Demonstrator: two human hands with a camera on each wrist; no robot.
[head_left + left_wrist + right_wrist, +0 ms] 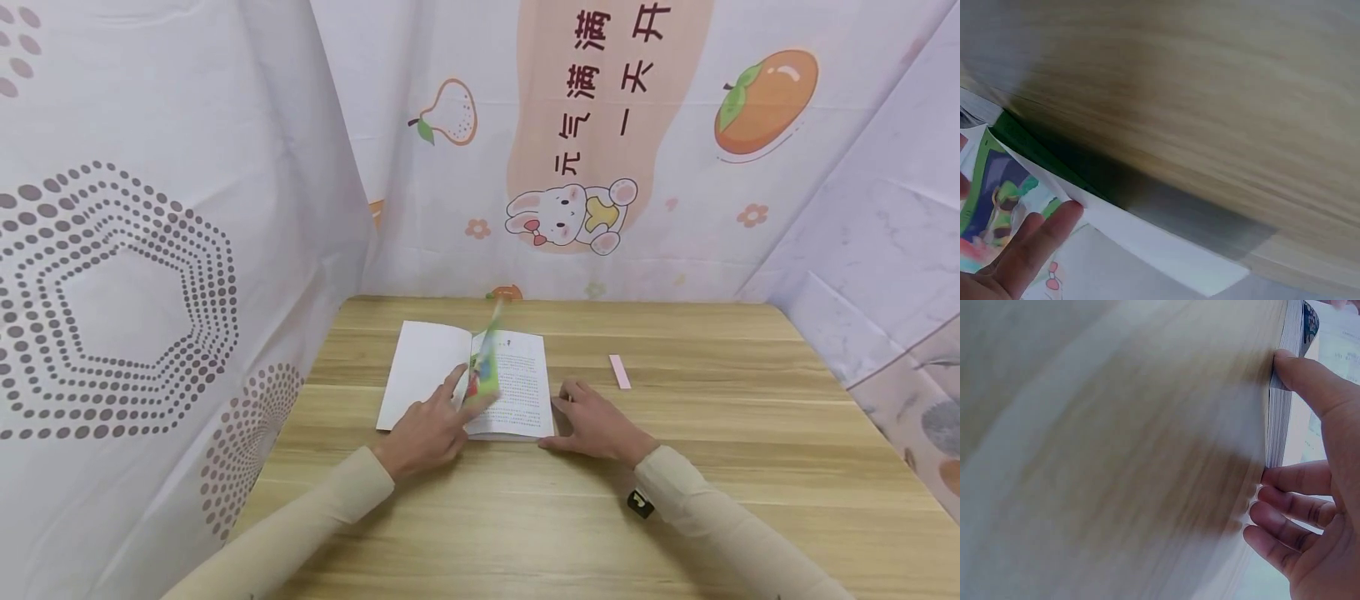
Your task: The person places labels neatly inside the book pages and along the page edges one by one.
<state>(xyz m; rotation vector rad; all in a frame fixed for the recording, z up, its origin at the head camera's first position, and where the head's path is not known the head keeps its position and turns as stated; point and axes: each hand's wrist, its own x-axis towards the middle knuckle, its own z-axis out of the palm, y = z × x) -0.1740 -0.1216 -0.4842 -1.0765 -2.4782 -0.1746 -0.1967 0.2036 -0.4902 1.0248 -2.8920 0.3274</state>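
Note:
An open book (517,383) lies on the table, with a blank white left page and printed text on the right one. Between them a colourful illustrated leaf (486,377) stands up, blurred in the head view. My left hand (429,429) lies over the lower left page beside this leaf. In the left wrist view, two of its extended fingers (1038,250) touch the white page. At the book's right edge is my right hand (596,423). Its thumb (1310,378) presses the page edges near the lower corner, while the other fingertips rest along the side at table level.
A small pink strip (619,372) lies on the wooden table (720,400), right of the book. A black item with a yellow mark (641,502) shows beside the right sleeve. Printed white curtains (450,208) hang behind the table and at its left.

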